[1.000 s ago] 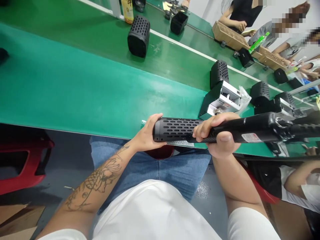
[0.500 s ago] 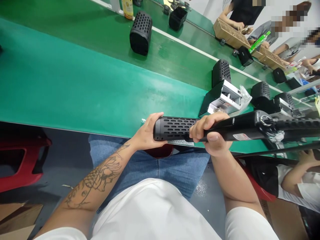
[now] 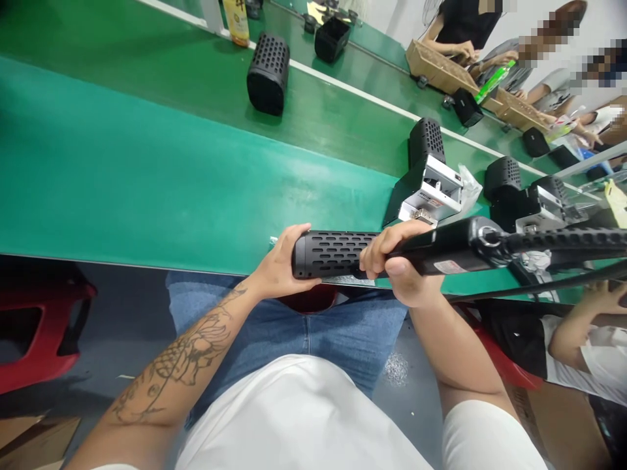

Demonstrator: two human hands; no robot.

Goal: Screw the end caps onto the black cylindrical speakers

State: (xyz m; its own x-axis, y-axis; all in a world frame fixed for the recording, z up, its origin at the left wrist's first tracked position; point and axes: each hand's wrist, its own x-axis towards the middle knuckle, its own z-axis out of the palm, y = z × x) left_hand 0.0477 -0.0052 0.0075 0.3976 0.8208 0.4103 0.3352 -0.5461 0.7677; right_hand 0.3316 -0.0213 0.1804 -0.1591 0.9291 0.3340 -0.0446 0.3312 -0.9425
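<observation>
My left hand (image 3: 281,264) grips the near left end of a black slotted housing (image 3: 333,251), thumb and fingers curved round its edge. The housing lies on its side at the front edge of the green table. In my right hand (image 3: 404,264) is a black electric screwdriver (image 3: 450,245), its metal ring and coiled cord trailing to the right. The screwdriver's front end points at the housing; its tip is hidden behind my fingers. Just beyond my right hand stands a silver and black metal unit (image 3: 434,189) with a small label.
Several black perforated housings, one a housing (image 3: 268,75) at the back, stand on the green table (image 3: 161,170). A yellow-labelled bottle (image 3: 238,23) is behind it. Co-workers sit across at cardboard trays (image 3: 441,68); another person's arm (image 3: 573,326) is at my right. A red stool (image 3: 44,333) is lower left.
The view has shifted slightly, and the screwdriver's rear end appears tilted a little differently. Both hands keep their hold on the housing and the screwdriver.
</observation>
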